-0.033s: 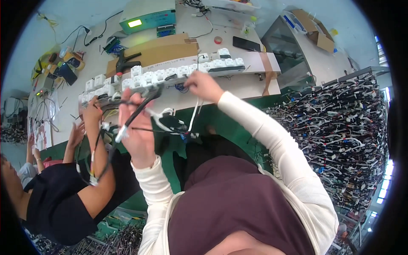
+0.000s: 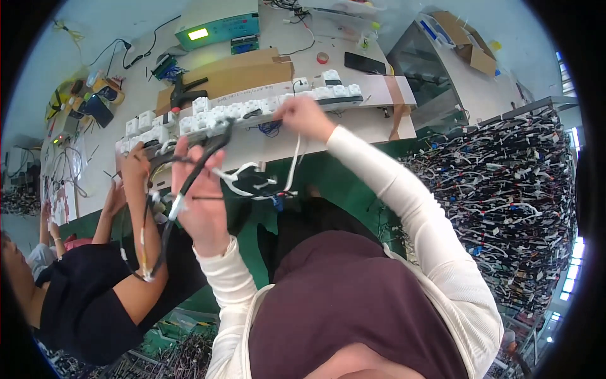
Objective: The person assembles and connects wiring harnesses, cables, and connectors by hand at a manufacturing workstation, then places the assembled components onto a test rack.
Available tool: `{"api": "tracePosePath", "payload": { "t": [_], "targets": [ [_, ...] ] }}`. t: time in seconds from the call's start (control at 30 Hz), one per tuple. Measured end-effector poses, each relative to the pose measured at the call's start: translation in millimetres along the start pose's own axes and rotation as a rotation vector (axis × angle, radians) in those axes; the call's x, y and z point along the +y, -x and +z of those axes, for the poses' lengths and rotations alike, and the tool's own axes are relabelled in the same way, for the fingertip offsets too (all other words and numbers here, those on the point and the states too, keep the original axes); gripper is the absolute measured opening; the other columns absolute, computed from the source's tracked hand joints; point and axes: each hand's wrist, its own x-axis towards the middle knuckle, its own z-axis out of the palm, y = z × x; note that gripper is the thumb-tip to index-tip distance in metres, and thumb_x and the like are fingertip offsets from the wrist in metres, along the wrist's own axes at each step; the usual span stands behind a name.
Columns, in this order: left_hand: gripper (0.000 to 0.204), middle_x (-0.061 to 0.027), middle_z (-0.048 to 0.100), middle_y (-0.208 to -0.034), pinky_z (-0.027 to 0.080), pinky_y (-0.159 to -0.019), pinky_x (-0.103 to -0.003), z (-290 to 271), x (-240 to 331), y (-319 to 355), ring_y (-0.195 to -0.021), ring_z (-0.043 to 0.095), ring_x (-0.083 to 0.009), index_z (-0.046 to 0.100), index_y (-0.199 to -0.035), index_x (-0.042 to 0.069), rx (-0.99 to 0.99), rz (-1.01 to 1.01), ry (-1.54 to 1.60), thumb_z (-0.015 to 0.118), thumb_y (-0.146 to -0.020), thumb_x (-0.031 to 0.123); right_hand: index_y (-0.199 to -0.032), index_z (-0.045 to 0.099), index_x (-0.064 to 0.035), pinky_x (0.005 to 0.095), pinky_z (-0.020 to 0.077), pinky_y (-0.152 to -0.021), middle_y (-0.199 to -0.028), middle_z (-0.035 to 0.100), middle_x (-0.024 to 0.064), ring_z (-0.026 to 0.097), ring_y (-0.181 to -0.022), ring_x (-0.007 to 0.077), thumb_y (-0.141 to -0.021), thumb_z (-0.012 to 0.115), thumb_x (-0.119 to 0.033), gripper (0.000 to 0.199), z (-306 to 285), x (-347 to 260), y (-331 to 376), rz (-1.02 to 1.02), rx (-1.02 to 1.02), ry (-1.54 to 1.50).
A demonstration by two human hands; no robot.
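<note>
Left hand [image 2: 201, 202] is holding a wire harness [image 2: 191, 179] off the near edge of the bench [image 2: 391, 129], palm turned up, fingers curling around the black cable. One end is hanging in a loop toward the person's left; white leads [image 2: 228, 180] are spreading out to the right of the palm. Right hand [image 2: 306, 119] is resting well apart from the left, at the row of white blocks [image 2: 218, 118], fingertips bunched; cannot tell whether they are gripping anything. A blue wire bundle [image 2: 270, 129] is lying just beside it, and a white strand [image 2: 295, 165] is hanging below. A co-worker's hand [image 2: 136, 165] is reaching to the row's left end. Behind the row, a black glue gun [image 2: 181, 95] is lying by cardboard [image 2: 233, 74].
</note>
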Motion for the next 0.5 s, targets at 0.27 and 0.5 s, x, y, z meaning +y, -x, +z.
{"api": "tracePosePath", "payload": {
  "t": [0.27,0.5],
  "targets": [
    [0.08,-0.0286,0.036,-0.15,0.028,-0.12,-0.053,-1.3,42.9,68.6,-0.143,0.034,-0.0397,0.011,-0.151,-0.014,0.099,-0.124,0.349,0.047,-0.104,0.04,-0.121,0.067,0.0012,0.0233,0.0519,-0.059,-0.088,0.068,0.0037,0.062,-0.066,0.0097,-0.088,0.069,-0.021,0.04,-205.1,-142.3,58.0,0.117,-0.503,-0.186],
    [0.083,-0.032,0.02,-0.158,0.031,-0.117,-0.056,-28.5,32.4,125.1,-0.147,0.02,-0.0478,0.015,-0.152,-0.008,0.536,-0.159,0.174,0.048,-0.102,0.049,-0.085,0.072,-0.0032,0.0459,0.0506,-0.081,-0.091,0.064,0.0175,0.062,-0.092,0.0355,-0.082,0.072,-0.047,0.044,-37.4,-5.6,-3.2,0.118,0.201,0.581]
  ]
}}
